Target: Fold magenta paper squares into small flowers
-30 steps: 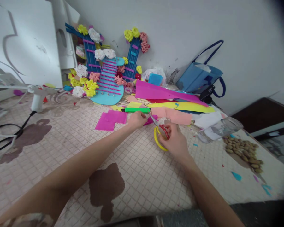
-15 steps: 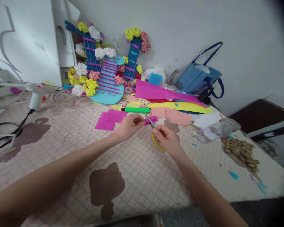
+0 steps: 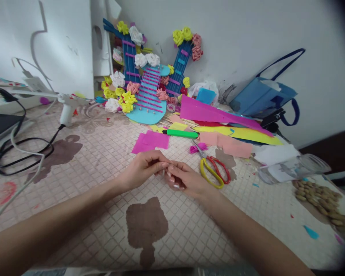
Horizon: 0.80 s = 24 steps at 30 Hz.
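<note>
My left hand [image 3: 145,168] and my right hand [image 3: 186,177] meet at the fingertips over the table, both with fingers closed. Whatever they pinch is hidden or too small to name. Right of my right hand, scissors [image 3: 214,168] with one yellow and one red handle lie on the table. Their blades touch a small crumpled magenta paper piece [image 3: 197,148]. Beyond my left hand are flat magenta paper squares [image 3: 151,141]. A green marker [image 3: 181,133] lies behind, beside peach paper pieces [image 3: 232,145].
At the back stand blue guitar-shaped crafts [image 3: 148,99] with paper flowers. A glue gun [image 3: 66,109] with cables is on the left. To the right are a clear plastic container [image 3: 299,168], a pile of nuts [image 3: 319,199] and a blue bag [image 3: 261,96].
My right hand has let go of the scissors, which now lie on the table, and has moved left to meet my left hand. The camera view has shifted left.
</note>
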Available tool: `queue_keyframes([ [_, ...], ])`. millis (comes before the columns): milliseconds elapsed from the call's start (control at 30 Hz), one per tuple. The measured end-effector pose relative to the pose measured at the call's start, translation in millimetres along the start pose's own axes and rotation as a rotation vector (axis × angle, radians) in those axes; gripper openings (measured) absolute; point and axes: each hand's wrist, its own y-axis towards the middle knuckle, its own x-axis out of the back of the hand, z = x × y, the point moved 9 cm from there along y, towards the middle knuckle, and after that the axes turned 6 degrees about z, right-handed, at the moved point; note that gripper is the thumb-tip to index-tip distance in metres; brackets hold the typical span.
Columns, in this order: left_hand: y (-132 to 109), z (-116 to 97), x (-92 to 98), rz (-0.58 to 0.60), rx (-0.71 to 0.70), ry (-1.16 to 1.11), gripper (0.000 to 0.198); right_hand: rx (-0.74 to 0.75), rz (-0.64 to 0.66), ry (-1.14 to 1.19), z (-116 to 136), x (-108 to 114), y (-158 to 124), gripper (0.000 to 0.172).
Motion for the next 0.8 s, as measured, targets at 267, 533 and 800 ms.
queue_keyframes([
  [267, -6, -2, -1.9, -0.006, -0.082, 0.176, 0.015, -0.049, 0.024, 0.122, -10, -5, -1, 0.025],
  [533, -10, -29, -6.4, 0.075, -0.278, 0.435, 0.018, -0.077, 0.141, 0.101, -13, -16, -4, 0.03],
  [800, -9, -21, -3.4, 0.097, -0.213, 0.337, 0.019, -0.09, 0.136, 0.087, -16, -14, -4, 0.03],
])
